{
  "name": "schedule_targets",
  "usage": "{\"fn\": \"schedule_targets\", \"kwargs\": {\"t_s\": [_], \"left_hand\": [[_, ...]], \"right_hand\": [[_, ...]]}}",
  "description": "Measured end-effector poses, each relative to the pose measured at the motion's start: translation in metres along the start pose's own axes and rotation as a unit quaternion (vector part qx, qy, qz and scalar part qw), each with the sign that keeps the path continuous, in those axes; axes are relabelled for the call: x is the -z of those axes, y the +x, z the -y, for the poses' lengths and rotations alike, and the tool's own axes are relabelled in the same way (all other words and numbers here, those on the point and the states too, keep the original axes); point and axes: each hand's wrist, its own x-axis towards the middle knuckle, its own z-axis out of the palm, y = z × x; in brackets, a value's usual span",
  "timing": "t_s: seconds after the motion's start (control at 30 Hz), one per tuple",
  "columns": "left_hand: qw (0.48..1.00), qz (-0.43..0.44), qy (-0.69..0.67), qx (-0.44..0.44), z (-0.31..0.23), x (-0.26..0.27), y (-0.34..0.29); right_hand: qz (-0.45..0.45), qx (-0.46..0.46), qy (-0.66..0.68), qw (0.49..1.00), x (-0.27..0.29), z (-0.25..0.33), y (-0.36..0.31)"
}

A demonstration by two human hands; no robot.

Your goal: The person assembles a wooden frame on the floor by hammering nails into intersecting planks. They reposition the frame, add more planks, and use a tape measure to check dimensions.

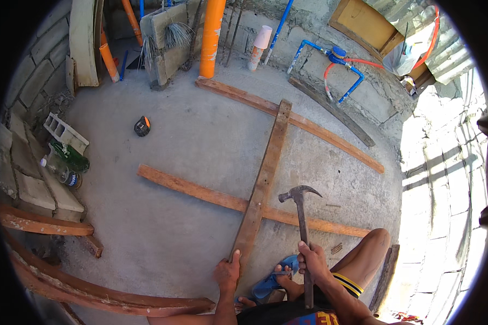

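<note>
My right hand (313, 261) is wrapped round the handle of a claw hammer (302, 216), whose head is raised above the floor with the claw toward the right. My left hand (226, 272) grips the near end of a long wooden plank (268, 168), its thumb along the side. This plank lies crosswise over two reddish wooden bars, a nearer bar (195, 189) and a farther bar (331, 142). A small shiny spot, perhaps a nail head, shows where the plank crosses the nearer bar. Something like a small pile of nails (336, 248) lies right of the hammer.
A tape measure (142, 126) lies on the concrete floor at left, near bottles (70, 157) and a hollow block (66, 132). Curved reddish beams (103, 295) flank my lower left. Orange pipes (211, 40) and blue water pipes (352, 84) stand by the far wall.
</note>
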Motion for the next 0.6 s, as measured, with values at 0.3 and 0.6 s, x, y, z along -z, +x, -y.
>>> {"fn": "schedule_targets", "kwargs": {"t_s": [0.3, 0.6], "left_hand": [[0.998, 0.044, -0.038, -0.007, 0.004, -0.002, -0.001], [0.994, 0.090, -0.061, -0.019, 0.014, -0.013, 0.008]], "right_hand": [[0.039, -0.192, -0.025, 0.980, 0.011, -0.024, 0.057], [0.101, -0.171, -0.259, 0.945, 0.030, 0.020, 0.089]]}}
